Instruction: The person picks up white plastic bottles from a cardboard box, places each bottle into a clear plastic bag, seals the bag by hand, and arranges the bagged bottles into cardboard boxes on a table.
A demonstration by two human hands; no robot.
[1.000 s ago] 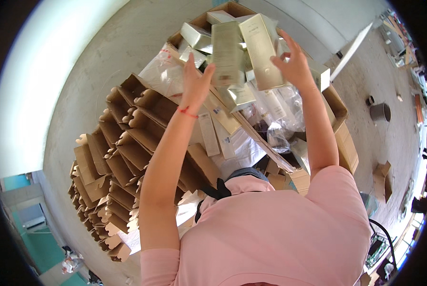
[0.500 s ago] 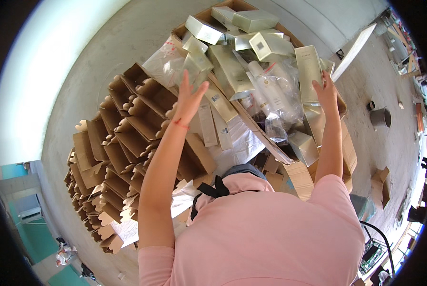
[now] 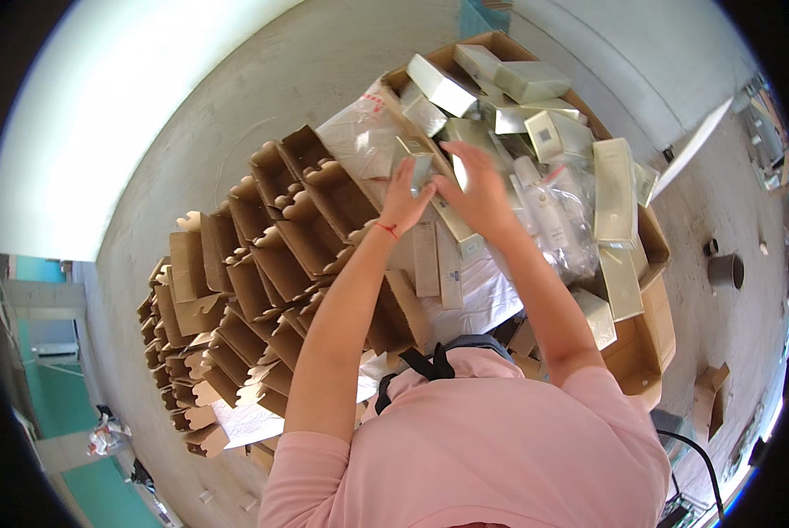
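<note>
Left hand [image 3: 405,204] at pale-gold box [image 3: 421,167]; right hand [image 3: 480,195] blurred, just beside; brown cartons [image 3: 189,268] leftward.

Arrangement of cartons and boxes before the person.
Rows of open cartons [image 3: 192,267] stand at left; a large carton [image 3: 654,242] stands at right, with boxes [image 3: 616,195] heaped in it and a bottle [image 3: 548,213] lying among them. Narrow boxes [image 3: 427,261] lie side by side between the two groups. The hands, left [image 3: 403,198] and right [image 3: 482,189], are over the large carton's left edge. A bucket [image 3: 725,274] is on the floor at far right.
</note>
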